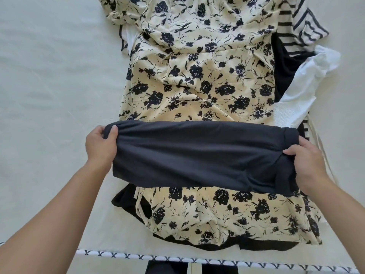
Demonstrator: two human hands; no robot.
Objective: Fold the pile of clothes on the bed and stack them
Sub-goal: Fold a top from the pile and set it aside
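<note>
A dark navy garment [197, 155] is stretched sideways between both hands, folded into a wide band above the pile. My left hand [100, 144] grips its bunched left end. My right hand [308, 167] pinches its right end near a seam. Under it lies a cream dress with a black flower print [201, 76], spread lengthwise over the pile. A black garment [126, 200] with white drawstrings pokes out beneath the dress at the near left.
At the right of the pile lie a black-and-white striped top [296, 22], a white garment [308, 84] and a black piece [282, 64]. The pale bedsheet [49, 76] extends to the left. A patterned trim [177, 259] marks the bed's near edge.
</note>
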